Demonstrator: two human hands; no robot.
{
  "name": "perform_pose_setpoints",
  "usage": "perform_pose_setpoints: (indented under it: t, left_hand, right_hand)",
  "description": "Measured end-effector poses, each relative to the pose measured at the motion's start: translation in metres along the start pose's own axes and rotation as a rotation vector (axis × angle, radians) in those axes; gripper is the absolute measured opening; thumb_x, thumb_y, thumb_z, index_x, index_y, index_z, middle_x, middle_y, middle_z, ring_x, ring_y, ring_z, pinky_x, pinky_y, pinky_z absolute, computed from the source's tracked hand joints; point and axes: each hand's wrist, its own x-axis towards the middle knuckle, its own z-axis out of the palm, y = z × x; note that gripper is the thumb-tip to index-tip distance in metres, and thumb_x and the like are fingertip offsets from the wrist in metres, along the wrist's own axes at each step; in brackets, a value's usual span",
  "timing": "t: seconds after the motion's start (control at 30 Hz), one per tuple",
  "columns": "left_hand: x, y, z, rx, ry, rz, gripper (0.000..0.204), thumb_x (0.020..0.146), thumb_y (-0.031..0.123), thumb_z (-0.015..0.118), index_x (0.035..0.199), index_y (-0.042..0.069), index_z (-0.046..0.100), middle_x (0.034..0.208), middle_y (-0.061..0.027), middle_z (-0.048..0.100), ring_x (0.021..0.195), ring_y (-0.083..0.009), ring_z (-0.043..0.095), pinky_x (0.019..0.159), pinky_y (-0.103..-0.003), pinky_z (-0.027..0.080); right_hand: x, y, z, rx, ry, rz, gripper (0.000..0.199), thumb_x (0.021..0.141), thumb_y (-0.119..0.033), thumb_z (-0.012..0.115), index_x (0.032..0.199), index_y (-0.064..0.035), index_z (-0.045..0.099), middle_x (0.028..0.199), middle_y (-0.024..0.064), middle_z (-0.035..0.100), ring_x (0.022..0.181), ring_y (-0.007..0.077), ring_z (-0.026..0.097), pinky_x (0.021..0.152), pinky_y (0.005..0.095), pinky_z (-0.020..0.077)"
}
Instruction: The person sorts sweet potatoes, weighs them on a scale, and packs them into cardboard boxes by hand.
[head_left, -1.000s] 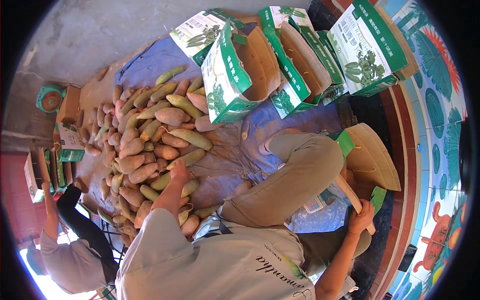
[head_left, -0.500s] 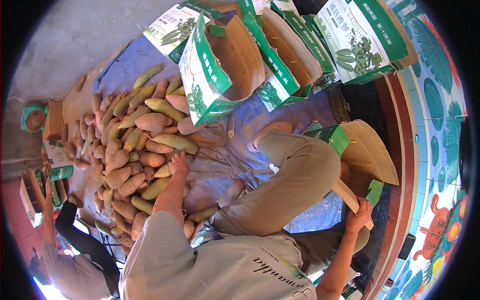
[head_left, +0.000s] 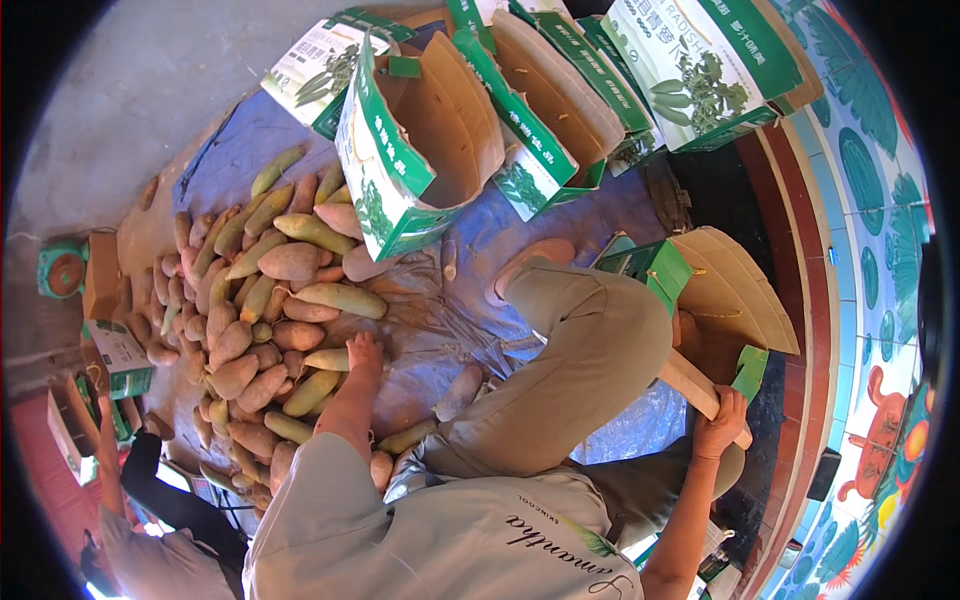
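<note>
The left hand (head_left: 364, 354) now sits slightly farther from the long green radish (head_left: 342, 299), its grip unclear; the right hand (head_left: 721, 422) stays wrapped around the wooden bar (head_left: 690, 385).

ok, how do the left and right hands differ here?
The left hand is at the edge of the vegetable pile; the right hand is on a wooden slat. The left's fingers look loosely spread, the right's curled round the wood. Both are bare.
</note>
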Motion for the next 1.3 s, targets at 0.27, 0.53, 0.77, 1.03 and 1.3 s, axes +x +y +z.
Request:
perform_pose_setpoints:
  t: [0.27,0.53,0.77,1.03,1.3]
  left_hand:
    - [0.01,0.012,0.043,0.012,-0.066,0.082,0.035,0.092,0.021,0.047,0.127,0.023,0.052,0.131,-0.0053,0.049,0.128,-0.025,0.039,0.104,-0.053,0.028]
    - [-0.004,0.005,0.035,0.225,0.09,0.268,0.031,0.091,0.021,0.05,0.121,0.019,0.054,0.121,-0.0042,0.057,0.123,-0.0258,0.045,0.104,-0.054,0.027]
    - [0.004,-0.005,-0.001,-0.082,0.197,0.143,0.039,0.083,0.017,0.061,0.117,0.009,0.044,0.115,-0.0126,0.057,0.109,-0.0292,0.055,0.093,-0.041,0.044]
    - [-0.009,-0.007,-0.071,-0.47,0.878,0.214,0.064,0.075,0.012,0.07,0.128,0.005,0.035,0.116,-0.0177,0.056,0.107,-0.0374,0.055,0.09,-0.04,0.046]
    - [-0.155,0.028,-0.28,-1.148,1.25,0.526,0.053,0.078,-0.004,0.065,0.126,0.002,0.045,0.116,-0.0136,0.054,0.105,-0.0235,0.052,0.094,-0.033,0.041]
  right_hand:
    - [0.001,-0.002,-0.001,0.025,0.012,0.007,0.015,0.074,-0.011,0.059,0.088,-0.0064,0.057,0.086,0.0109,0.058,0.081,0.0339,0.054,0.074,0.0419,0.0439]
    - [0.001,-0.003,-0.002,0.034,0.025,0.041,0.017,0.072,-0.014,0.061,0.087,-0.0072,0.056,0.085,0.0109,0.058,0.08,0.0341,0.054,0.072,0.0421,0.0437]
    - [0.007,-0.01,-0.007,0.067,0.056,0.062,0.022,0.063,-0.003,0.061,0.084,-0.0063,0.058,0.086,0.011,0.058,0.081,0.033,0.054,0.072,0.0419,0.0452]
    - [0.003,-0.007,-0.006,0.095,0.117,0.061,0.023,0.061,-0.005,0.065,0.083,-0.0083,0.058,0.084,0.0083,0.056,0.08,0.0296,0.054,0.071,0.0394,0.0449]
    - [-0.005,-0.003,-0.004,0.095,0.108,0.09,0.03,0.055,-0.005,0.07,0.081,-0.0098,0.059,0.08,0.0061,0.053,0.08,0.0265,0.052,0.071,0.0377,0.043]
